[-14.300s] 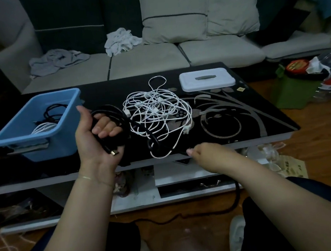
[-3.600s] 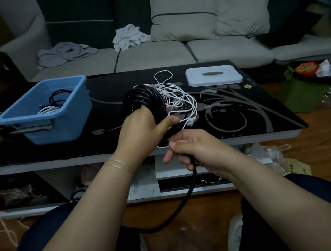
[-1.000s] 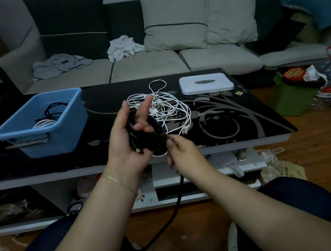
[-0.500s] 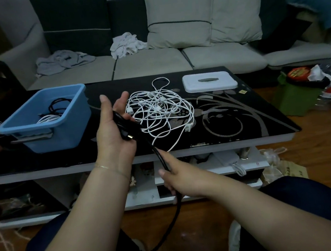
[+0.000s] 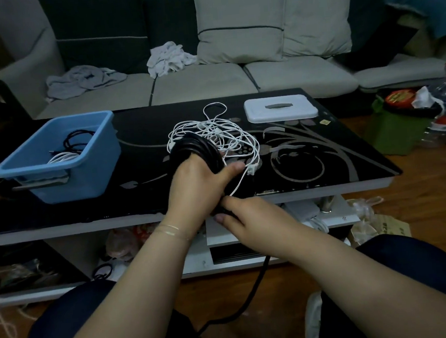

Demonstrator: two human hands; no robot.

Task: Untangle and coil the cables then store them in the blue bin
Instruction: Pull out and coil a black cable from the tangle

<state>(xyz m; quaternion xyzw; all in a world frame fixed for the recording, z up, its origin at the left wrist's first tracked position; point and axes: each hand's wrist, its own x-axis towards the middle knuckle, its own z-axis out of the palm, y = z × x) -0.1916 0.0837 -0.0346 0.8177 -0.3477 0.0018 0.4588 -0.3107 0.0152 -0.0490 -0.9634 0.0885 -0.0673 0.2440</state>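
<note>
Left hand (image 5: pixel 196 181) at frame centre grips the black cable (image 5: pixel 196 151) coil, loops standing above its knuckles, while right hand (image 5: pixel 249 217), just below and touching, pinches the loose tail running down-frame to the floor; blue bin (image 5: pixel 93 157) lies centre-left.

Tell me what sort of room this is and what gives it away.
Most likely a home living room: a cushioned sofa with laundry dropped on it, a low glass-topped coffee table in front, and a wooden floor.
</note>
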